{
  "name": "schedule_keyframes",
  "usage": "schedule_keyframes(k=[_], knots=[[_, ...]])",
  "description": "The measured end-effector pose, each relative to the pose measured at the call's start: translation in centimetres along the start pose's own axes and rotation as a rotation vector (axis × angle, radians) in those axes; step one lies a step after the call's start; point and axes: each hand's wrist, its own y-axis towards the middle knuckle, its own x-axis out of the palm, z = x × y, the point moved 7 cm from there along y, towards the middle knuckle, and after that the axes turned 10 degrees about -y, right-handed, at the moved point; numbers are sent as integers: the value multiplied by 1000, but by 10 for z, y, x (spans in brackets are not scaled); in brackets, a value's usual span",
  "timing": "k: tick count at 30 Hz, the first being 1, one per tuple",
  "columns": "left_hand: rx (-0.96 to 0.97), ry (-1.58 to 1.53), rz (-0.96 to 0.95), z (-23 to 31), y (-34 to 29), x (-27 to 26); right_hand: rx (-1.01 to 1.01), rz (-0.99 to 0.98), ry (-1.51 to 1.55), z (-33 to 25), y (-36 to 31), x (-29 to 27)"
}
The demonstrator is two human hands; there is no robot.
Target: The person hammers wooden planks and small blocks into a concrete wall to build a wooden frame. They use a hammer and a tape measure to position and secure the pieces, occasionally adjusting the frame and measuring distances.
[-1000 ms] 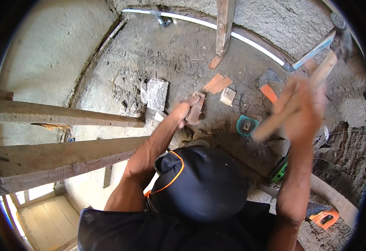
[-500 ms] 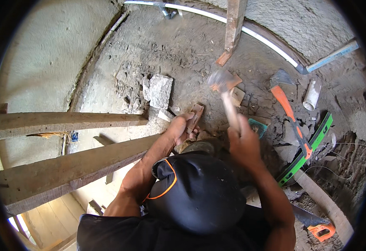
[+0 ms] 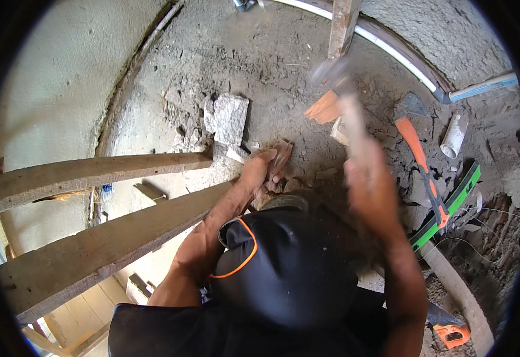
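Note:
My left hand is closed around a short reddish-brown piece of wood held low over the ground. The fingers on its far side are partly hidden. To the right, my right hand grips the pale wooden handle of a hammer. The hammer's head is raised, pointing away from me, and smeared by motion. Beyond the held wood lie an orange-brown wood offcut and a paler wood block. Black cloth with orange trim covers the ground just below my hands.
A broken concrete chunk lies left of centre. Two long timbers cross the left side. An upright post stands ahead, near white pipe. On the right are an orange-handled tool, a green level, a pipe piece and a handsaw.
My right hand and the hammer have moved right, and the hammer head is farther from the held wood. My left hand keeps its grip. The whole view has shifted slightly.

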Motion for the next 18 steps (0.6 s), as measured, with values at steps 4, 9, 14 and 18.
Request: schedule_keyframes(k=[4,9,14,18], knots=[[6,-56,-3,1,5,2,59,323,188,11,-6,-24],[32,114,47,3,5,-6,246,-471,-190,32,-19,75],[58,-4,42,-2,4,-11,156,-79,135,22,8,-11],[32,-4,97,-4,5,-12,97,159,259,21,5,-3]])
